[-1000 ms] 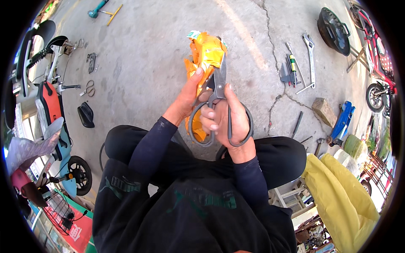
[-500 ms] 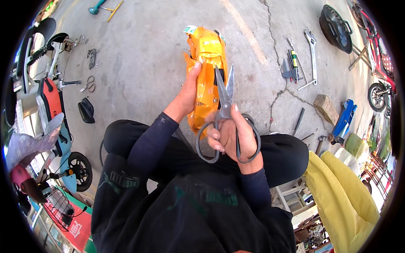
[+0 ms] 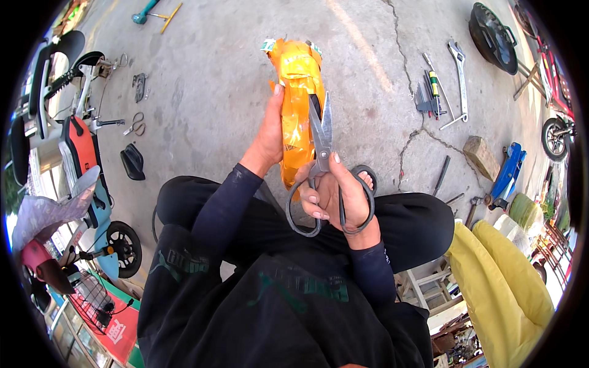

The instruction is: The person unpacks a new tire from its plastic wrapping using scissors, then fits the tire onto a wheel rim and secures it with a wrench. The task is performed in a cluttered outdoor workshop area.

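Note:
My left hand (image 3: pixel 268 136) grips the left side of a long package (image 3: pixel 299 113) wrapped in shiny orange plastic. A dark opening shows along its right side, and white-green scraps stick out at its far end. In my right hand (image 3: pixel 345 199) is a pair of large scissors (image 3: pixel 321 138) with dark looped handles, my fingers through the loops. Their blades are slightly apart and point away from me. One blade tip lies at the dark opening; whether it is inside the wrapping I cannot tell.
On the concrete to the right lie an adjustable wrench (image 3: pixel 458 76), screwdrivers (image 3: pixel 434 86), a wooden block (image 3: pixel 481 157) and a blue jack (image 3: pixel 510 168). A black basin (image 3: pixel 492 40) stands farther off. Small scissors (image 3: pixel 135 124) and a black case (image 3: pixel 132 162) lie left, near an electric bike (image 3: pixel 86 147).
The scissors have tilted left and come against the package's right side, with their blades closer together. My left hand still holds the package, which has turned slightly.

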Tool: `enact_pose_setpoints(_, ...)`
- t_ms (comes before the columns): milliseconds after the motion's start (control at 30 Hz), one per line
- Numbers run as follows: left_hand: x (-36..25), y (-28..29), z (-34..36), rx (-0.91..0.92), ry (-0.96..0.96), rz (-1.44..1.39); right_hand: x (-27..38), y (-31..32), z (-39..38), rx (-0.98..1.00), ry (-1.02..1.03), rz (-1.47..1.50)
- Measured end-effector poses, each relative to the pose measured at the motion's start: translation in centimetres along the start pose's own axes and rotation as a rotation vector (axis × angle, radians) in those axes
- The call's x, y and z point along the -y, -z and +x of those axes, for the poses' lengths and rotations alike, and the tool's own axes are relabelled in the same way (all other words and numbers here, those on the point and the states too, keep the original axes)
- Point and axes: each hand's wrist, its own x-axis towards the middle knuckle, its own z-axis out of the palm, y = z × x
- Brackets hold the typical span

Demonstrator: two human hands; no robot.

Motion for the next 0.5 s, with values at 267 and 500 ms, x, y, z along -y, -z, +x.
enact_pose_setpoints(267,0.6,0.8,-0.1,0.065,0.027,-0.019,-0.2,-0.3,-0.5,-0.008,-0.011,0.087)
enact_pose_setpoints(500,0.8,1.3,-0.1,0.062,0.026,-0.004,-0.3,-0.3,-0.2,0.008,0.0,0.09)
